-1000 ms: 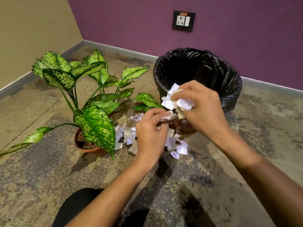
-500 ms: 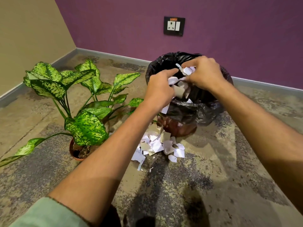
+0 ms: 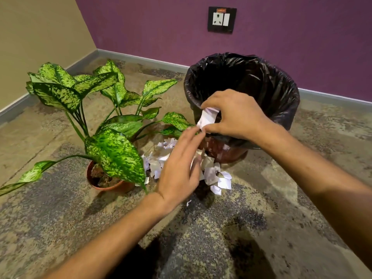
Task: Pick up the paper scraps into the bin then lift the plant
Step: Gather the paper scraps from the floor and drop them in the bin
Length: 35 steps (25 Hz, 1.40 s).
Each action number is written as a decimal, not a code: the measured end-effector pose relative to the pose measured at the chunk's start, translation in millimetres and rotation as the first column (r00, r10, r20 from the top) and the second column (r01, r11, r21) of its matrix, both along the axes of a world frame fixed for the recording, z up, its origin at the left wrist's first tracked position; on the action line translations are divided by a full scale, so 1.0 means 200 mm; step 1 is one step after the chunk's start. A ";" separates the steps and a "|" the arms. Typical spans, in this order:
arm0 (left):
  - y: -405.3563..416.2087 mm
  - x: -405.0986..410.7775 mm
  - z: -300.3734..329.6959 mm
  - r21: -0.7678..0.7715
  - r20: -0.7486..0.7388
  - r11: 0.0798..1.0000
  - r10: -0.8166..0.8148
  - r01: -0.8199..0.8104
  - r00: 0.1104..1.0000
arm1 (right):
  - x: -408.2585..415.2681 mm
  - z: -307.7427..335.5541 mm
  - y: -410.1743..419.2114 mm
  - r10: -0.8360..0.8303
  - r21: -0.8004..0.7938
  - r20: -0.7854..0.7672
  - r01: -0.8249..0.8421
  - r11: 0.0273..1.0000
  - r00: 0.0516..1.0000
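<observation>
The scraps (image 3: 213, 176) lie directly under the left hand (image 3: 181, 166), open and empty; the right hand (image 3: 235, 115) pinches 1 scrap (image 3: 207, 117) at the bin (image 3: 281, 101) rim.

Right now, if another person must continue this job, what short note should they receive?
Right hand: grip on a white paper scrap, held at the near rim of the bin.
Left hand: open, holds nothing, over the pile of scraps.
Pile lies on the floor between the plant and the bin's base. Plant stands in its pot on the floor, untouched.
Done: I cannot see how many scraps are inside the bin.
Left: drop the held scrap, clear the pile, then lift the plant.
</observation>
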<state>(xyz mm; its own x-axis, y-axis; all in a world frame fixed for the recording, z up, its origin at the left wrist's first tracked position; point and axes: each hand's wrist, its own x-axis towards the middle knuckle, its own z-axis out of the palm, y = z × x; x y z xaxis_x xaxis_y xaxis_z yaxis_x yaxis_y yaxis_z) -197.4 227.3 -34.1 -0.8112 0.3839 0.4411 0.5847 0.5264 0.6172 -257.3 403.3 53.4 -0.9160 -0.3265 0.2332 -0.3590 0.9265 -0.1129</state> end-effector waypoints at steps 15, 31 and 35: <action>-0.47 0.08 -0.67 -0.479 0.294 0.876 0.222 -0.058 0.930 | 0.04 0.04 0.00 -0.194 -0.323 -0.362 0.073 0.944 0.912; -0.33 -0.49 -0.70 -0.319 0.696 0.942 0.307 -0.104 0.649 | 0.14 -1.11 -0.14 -0.192 0.019 0.620 0.230 0.973 0.761; -0.28 -0.43 -0.71 -0.409 0.654 0.904 0.196 0.124 0.730 | 0.16 -1.13 -0.22 -0.003 -0.049 0.594 0.040 0.998 0.804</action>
